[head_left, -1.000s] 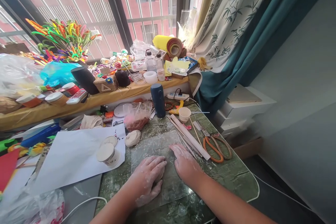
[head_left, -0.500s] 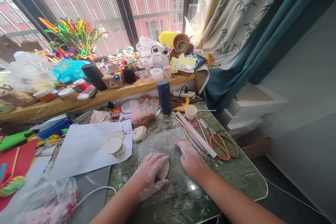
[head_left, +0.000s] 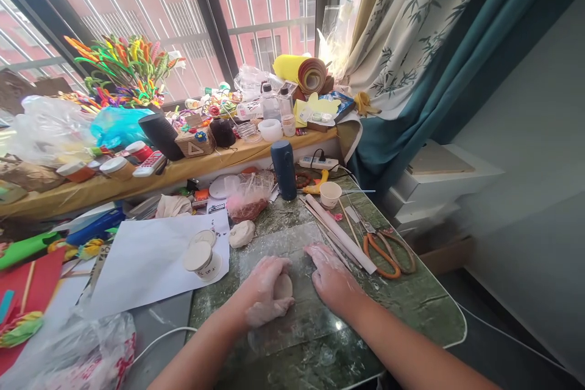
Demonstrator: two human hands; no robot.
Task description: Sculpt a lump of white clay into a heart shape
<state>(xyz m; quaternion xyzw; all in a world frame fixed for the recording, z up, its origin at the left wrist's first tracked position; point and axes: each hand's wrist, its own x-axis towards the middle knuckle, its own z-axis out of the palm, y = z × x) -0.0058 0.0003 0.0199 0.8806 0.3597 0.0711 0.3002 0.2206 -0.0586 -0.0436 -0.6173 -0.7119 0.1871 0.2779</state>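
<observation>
My left hand (head_left: 267, 289), dusted with white powder, curves its fingers and thumb around a round, pale piece of dough or clay (head_left: 284, 286). That piece lies on a clear sheet (head_left: 299, 244) on the green tabletop, partly hidden by the fingers. Also powdery, my right hand (head_left: 331, 271) rests on the right part of the sheet, fingers extended and nothing visible in it. Just beyond its fingers lie a pale rolling pin (head_left: 340, 234) and thin sticks (head_left: 329, 242). Another pale lump of dough or clay (head_left: 242, 234) sits past the sheet's far left corner.
Scissors with orange handles (head_left: 382, 254) lie to the right, near a small paper cup (head_left: 329, 194). Behind them stands a dark blue cylinder (head_left: 284, 170). Lidded cups (head_left: 198, 257) stand on white paper (head_left: 137, 256) at left. A crowded ledge (head_left: 247, 149) runs along the window.
My left hand has shifted slightly, its fingers drawn back so more of the round piece shows. My right hand stays in about the same place.
</observation>
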